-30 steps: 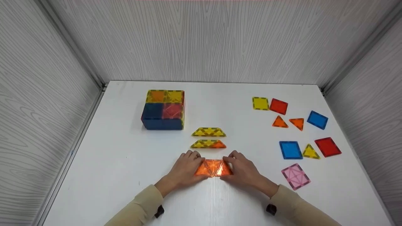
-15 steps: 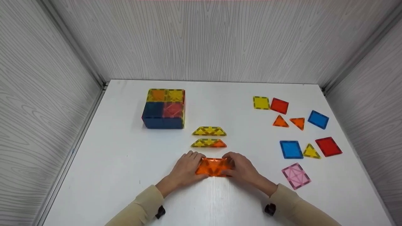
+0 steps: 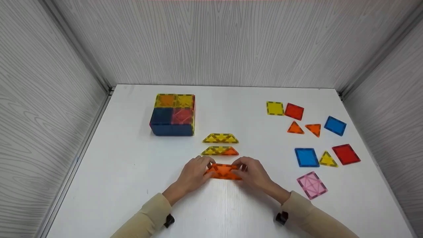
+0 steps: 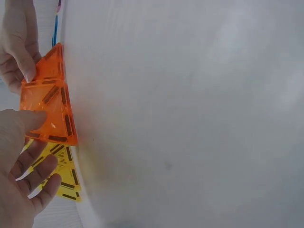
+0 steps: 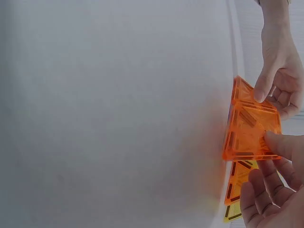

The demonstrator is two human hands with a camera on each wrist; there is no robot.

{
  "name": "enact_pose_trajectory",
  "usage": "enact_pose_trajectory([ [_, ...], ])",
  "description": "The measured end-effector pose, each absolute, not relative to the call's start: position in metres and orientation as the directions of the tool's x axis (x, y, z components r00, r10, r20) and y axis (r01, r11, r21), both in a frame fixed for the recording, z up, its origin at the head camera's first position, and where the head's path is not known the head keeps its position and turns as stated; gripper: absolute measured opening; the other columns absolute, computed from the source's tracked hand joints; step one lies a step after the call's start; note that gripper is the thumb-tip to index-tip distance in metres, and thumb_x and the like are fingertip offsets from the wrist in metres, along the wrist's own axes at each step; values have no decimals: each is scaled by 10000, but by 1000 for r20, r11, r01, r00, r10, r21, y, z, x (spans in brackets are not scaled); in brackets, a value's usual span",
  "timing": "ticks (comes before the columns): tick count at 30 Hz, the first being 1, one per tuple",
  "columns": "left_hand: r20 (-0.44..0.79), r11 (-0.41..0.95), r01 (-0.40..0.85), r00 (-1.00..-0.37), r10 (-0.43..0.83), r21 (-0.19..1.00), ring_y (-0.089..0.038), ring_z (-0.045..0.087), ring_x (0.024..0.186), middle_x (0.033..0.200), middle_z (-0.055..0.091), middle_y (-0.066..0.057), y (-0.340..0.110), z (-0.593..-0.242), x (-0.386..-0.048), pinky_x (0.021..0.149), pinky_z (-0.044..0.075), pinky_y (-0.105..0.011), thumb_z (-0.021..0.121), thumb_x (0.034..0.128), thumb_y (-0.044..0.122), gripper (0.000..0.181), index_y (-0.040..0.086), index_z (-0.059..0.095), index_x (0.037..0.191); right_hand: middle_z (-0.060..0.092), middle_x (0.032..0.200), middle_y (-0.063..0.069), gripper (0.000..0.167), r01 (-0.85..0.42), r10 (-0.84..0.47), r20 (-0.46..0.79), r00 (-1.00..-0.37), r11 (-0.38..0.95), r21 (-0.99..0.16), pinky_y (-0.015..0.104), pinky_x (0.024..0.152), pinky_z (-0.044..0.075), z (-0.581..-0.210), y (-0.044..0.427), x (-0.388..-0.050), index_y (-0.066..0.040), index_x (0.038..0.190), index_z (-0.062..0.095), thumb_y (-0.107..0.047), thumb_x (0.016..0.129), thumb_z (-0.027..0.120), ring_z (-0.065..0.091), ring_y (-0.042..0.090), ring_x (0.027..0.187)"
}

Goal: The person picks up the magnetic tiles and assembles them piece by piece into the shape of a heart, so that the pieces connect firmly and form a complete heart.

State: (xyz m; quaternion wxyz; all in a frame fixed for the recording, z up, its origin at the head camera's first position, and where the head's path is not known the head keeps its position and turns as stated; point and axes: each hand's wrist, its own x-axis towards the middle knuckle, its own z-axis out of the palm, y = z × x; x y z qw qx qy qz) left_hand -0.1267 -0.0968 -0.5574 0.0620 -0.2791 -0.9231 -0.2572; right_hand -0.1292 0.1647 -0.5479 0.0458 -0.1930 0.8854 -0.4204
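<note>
In the head view my left hand (image 3: 192, 174) pinches the left end of a trapezoid made of orange translucent triangle magnetic tiles (image 3: 224, 171). My right hand (image 3: 255, 175) pinches its right end. Both wrist views show the thumbs on the near face of the orange tiles (image 4: 52, 107); the fingertips behind are partly hidden. The trapezoid tilts up, its long edge toward me. Just beyond it lies a yellow-and-orange trapezoid (image 3: 216, 151), and past that an all-yellow trapezoid (image 3: 220, 138).
A box built of coloured tiles (image 3: 172, 129) stands at the back left. On the right lie loose tiles: a yellow square (image 3: 275, 108), red squares (image 3: 346, 154), blue squares (image 3: 306, 157), orange triangles (image 3: 295, 128), a yellow triangle (image 3: 327, 160) and a pink square (image 3: 312, 185).
The orange trapezoid has tilted up from nearly flat and shifted slightly away from me. My right thumb has moved inward onto its face, and both hands have moved slightly forward.
</note>
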Motion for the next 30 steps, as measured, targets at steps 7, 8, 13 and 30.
enact_pose_trajectory([
  [7,324,713,565,-824,465,415,-182,628,825,987,729,8,-99,-556,-134,739,539,-301,790,956,209,138,145,702,1040,744,944,28,118,-409,-410,181,-894,578,-706,281,749,569,-546,161,-138,-134,990,771,-90,897,829,649,176,832],
  [8,322,715,562,-826,462,416,-181,625,821,986,730,8,-100,-556,-134,739,540,-300,790,957,208,132,146,705,1036,744,943,27,117,-417,-415,186,-891,584,-696,288,754,576,-546,161,-140,-130,987,770,-86,896,829,654,182,840],
  [13,305,723,544,-839,451,426,-180,628,827,985,741,5,-100,-557,-137,761,555,-300,791,958,234,150,141,705,1038,739,938,21,114,-411,-406,178,-897,614,-674,292,770,578,-547,159,-144,-133,983,768,-113,895,838,654,182,858],
  [30,297,741,541,-840,453,398,-169,590,797,984,731,-2,-105,-561,-137,714,516,-274,811,941,272,209,137,688,1044,722,993,31,218,-450,-430,205,-879,607,-655,343,784,604,-550,169,-147,-125,1061,750,-209,892,859,686,214,884],
])
